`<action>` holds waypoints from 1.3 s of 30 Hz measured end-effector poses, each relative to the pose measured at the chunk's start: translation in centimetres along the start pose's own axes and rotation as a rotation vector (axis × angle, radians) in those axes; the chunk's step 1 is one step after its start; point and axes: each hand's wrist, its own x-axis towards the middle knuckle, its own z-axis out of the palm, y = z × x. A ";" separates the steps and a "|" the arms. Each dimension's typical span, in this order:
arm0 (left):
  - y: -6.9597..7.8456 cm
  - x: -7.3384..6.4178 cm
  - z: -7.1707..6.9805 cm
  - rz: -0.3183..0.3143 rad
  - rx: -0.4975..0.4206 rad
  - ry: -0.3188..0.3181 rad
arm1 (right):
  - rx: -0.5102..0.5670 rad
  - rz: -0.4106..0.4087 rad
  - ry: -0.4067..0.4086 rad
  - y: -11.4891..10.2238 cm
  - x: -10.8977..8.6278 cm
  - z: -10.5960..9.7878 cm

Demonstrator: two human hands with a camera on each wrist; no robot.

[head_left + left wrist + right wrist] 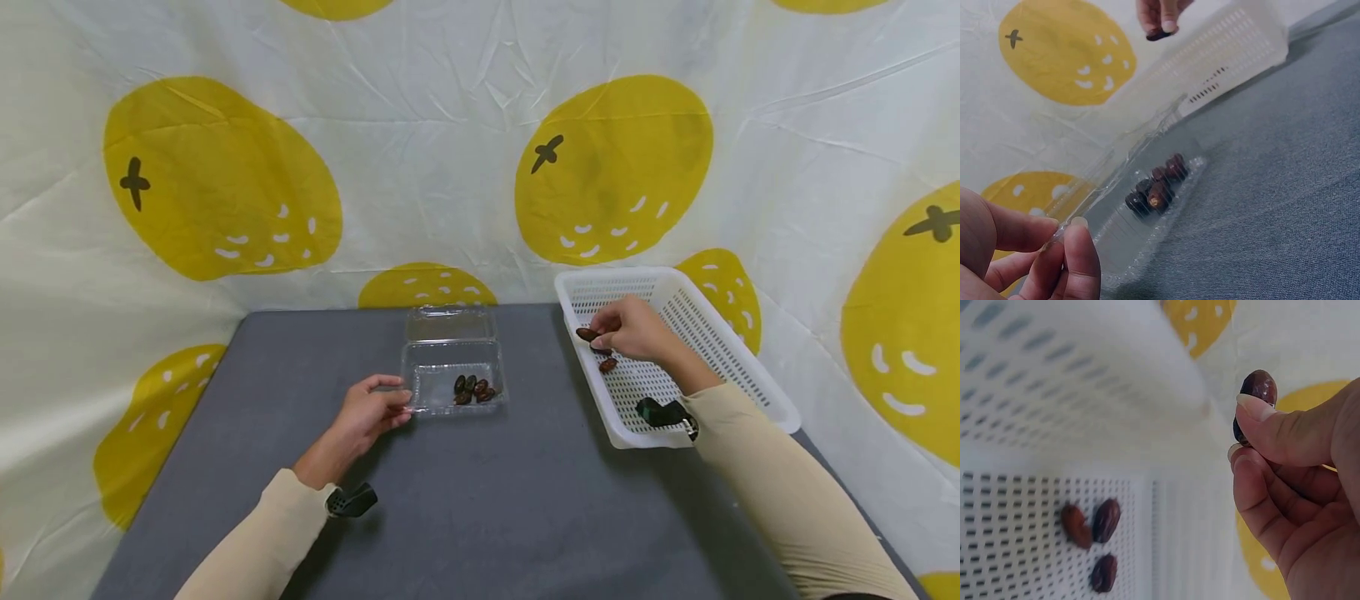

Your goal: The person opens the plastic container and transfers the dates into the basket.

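My left hand [369, 414] pinches the left rim of a clear plastic clamshell box [432, 385], thumb and fingertips meeting on its edge in the left wrist view. The lid stands raised at the back. Several dark brown dates [482, 387] lie bunched in the box's front right part. Over a white perforated basket [723, 354], my right hand [637, 332] holds one date [1259, 387] between thumb and fingertips. In the right wrist view, three more dates [1107, 520] lie on the basket floor near one end.
The box and basket stand apart on a dark grey table [487, 508], the basket near its right edge. Behind them hangs a white cloth [427, 167] printed with yellow fruit, close along the table's back edge.
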 end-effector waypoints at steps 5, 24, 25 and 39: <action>-0.1 0.0 0.0 0.003 -0.004 -0.006 | -0.020 0.014 0.028 2.0 -0.6 -0.3; -0.1 0.2 -0.2 0.000 -0.017 -0.012 | 0.020 0.165 0.012 6.6 -1.3 -1.2; -0.1 0.1 -0.2 0.000 -0.019 -0.013 | 0.024 0.180 0.011 6.7 -1.3 -1.2; -0.2 0.1 -0.2 0.005 -0.020 -0.011 | 0.070 0.283 -0.024 8.8 -0.8 -0.5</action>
